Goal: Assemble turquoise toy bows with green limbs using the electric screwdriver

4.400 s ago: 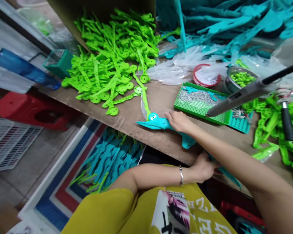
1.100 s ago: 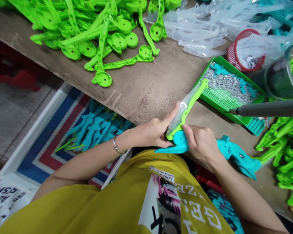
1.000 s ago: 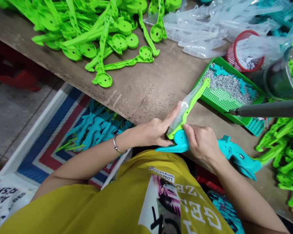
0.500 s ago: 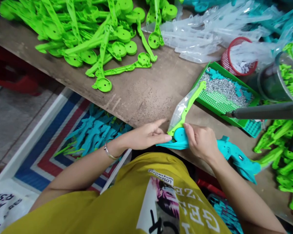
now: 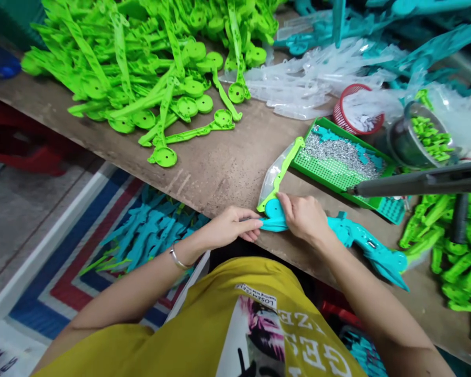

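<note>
A turquoise and green plastic toy bow (image 5: 343, 229) lies along the table's front edge. Its green limb (image 5: 286, 168), with a translucent blade (image 5: 272, 177) along one side, points up and away from the round turquoise hinge (image 5: 273, 208). My right hand (image 5: 306, 217) is wrapped over the turquoise body just right of that hinge, hiding part of it. At the left end, the fingers of my left hand (image 5: 235, 226) are closed around the pointed turquoise tip. The bow's other end, with a second green part, rests to the right of my forearm.
A green tray (image 5: 329, 180) of small metal screws stands beyond the bow, below a hanging dark screwdriver (image 5: 419, 178). Nearby are a red basket (image 5: 339, 112) and a metal cup (image 5: 402, 139) of green bits. Green limbs (image 5: 141, 78) and translucent blades (image 5: 294, 84) lie piled behind.
My left hand's fingers, previously extended near the hinge, have closed around the turquoise tip. My right hand keeps its hold. The whole view has shifted slightly.
</note>
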